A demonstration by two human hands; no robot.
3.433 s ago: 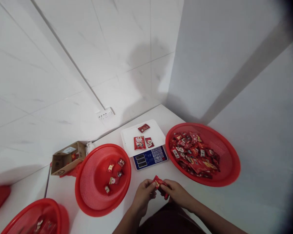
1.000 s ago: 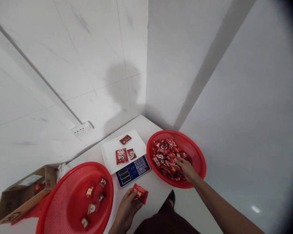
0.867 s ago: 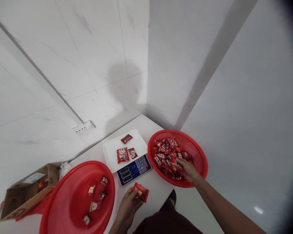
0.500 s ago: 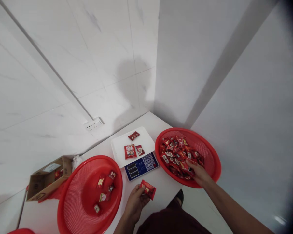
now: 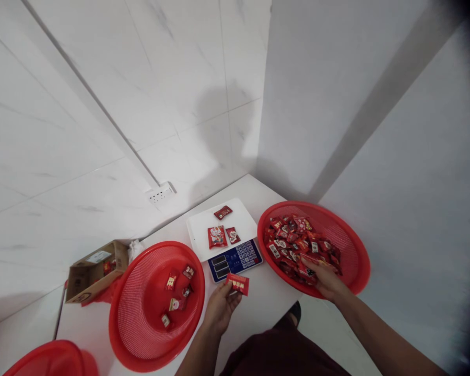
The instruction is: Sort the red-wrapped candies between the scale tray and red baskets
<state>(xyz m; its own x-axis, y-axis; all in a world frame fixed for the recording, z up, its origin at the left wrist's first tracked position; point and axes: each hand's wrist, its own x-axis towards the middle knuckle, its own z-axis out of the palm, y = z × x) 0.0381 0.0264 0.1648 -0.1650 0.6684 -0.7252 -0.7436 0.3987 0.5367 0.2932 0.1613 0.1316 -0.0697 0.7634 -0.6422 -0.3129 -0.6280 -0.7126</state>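
**Lettering Mostly Unreadable**

On my feed, the fingers of the left hand (image 5: 218,309) are pinched on a red packet (image 5: 238,283) by the scale (image 5: 234,262), its pale print illegible. The right hand's (image 5: 327,280) fingers curl over packets (image 5: 285,243) in the basket (image 5: 347,234); I cannot tell their grip. Digits show on the keypad (image 5: 246,254).

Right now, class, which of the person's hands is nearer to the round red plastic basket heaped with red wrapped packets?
Right. The right hand is over the basket, at the heap; the left hand is outside, to its left, holding a red wrapped packet.
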